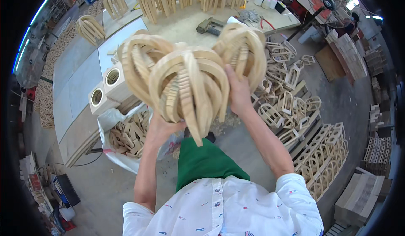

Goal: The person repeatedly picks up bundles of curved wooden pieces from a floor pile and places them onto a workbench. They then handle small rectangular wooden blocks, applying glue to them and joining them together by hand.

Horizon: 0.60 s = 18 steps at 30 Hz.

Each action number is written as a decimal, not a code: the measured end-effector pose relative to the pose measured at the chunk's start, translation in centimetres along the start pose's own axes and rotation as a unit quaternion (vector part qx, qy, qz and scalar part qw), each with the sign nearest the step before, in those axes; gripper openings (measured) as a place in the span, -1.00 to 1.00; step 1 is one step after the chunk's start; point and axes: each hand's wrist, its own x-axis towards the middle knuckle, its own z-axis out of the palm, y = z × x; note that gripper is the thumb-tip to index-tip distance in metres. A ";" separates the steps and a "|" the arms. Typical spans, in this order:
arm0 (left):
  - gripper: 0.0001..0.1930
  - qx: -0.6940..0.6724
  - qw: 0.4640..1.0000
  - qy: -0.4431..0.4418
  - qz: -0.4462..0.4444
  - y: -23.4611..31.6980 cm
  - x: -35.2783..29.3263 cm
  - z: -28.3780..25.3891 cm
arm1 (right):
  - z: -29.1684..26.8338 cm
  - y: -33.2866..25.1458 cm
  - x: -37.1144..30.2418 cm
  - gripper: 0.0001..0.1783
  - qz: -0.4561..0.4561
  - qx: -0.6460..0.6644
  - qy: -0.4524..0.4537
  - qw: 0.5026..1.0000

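Three pale wooden cage frames of curved, arched slats are held up together before me. The middle cage [188, 73] is nearest, with the left cage [137, 65] and the right cage [251, 46] against its sides. My left hand [162, 130] is closed under the lower left of the bundle, its fingers mostly hidden by slats. Between the middle and right cages, my right hand [239, 93] grips the wood, thumb pointing up and the other fingers out of sight. Beyond them, a nail gun [210, 26] lies on the worktable [181, 33].
More slatted cages [152, 1] stand along the table's far side. Left of me are wooden blocks with round holes [112, 77] and a white sack [122, 158] of offcuts. Arched frames [280, 105] are heaped at right, near stacked frame rows [325, 155]. Red-handled pliers [266, 23] lie far right.
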 end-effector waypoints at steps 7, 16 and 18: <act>-0.42 0.012 0.993 0.115 -0.009 1.0 9.9 -2.0 | 4.1 -1.0 14.4 -0.57 -0.024 -0.054 -0.098 0.993; -0.47 0.180 0.962 0.203 -0.005 -0.2 22.5 -5.9 | 8.5 -2.3 29.8 -0.60 -0.041 -0.126 -0.188 0.973; -0.42 0.190 0.959 0.212 -0.011 -1.0 25.7 -6.2 | 8.4 -1.5 34.7 -0.61 -0.031 -0.146 -0.205 0.967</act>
